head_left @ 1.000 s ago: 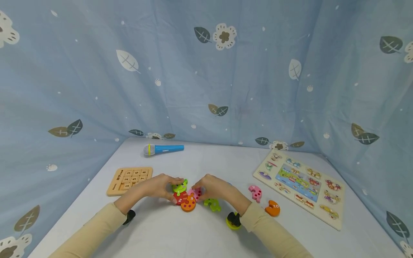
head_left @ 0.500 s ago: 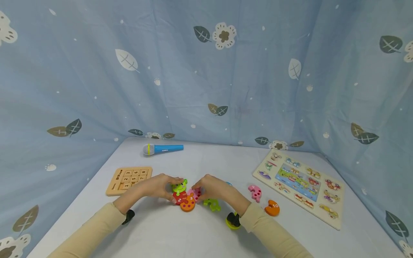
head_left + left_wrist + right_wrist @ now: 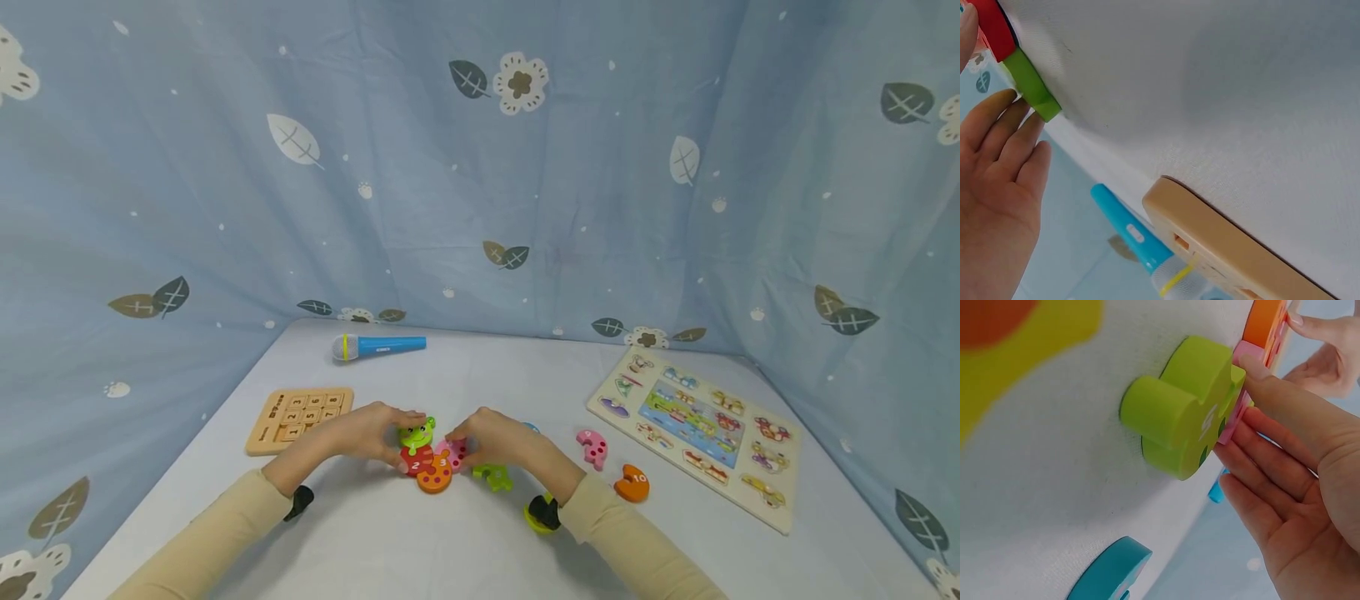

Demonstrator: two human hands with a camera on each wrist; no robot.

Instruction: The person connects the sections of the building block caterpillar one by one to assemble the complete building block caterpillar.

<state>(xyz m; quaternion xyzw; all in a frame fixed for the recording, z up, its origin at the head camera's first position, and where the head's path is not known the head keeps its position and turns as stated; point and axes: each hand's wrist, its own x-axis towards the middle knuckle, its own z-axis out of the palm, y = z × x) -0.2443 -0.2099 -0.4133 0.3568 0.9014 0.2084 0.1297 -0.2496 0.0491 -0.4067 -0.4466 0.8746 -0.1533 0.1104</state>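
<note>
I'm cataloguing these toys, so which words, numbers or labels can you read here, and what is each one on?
"2": red puzzle piece
"3": adjoining orange piece
"10": lone orange piece at right
"5", apparently, sideways: green piece
"3", "6", "8", "2", "5", "7", "1": wooden number board
Too small or blurred: the board's other print, the label on the microphone, the mark on the loose pink piece.

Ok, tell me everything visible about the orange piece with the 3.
The orange number 3 piece is thick and rounded with a small knob, looks like painted wood, and carries a white 3 and darker spots. It appears to lie flat on the white tabletop. In the head view, the red number 2 piece meets it at left and the held pink spotted piece at upper right; no hand appears to grip it.
</note>
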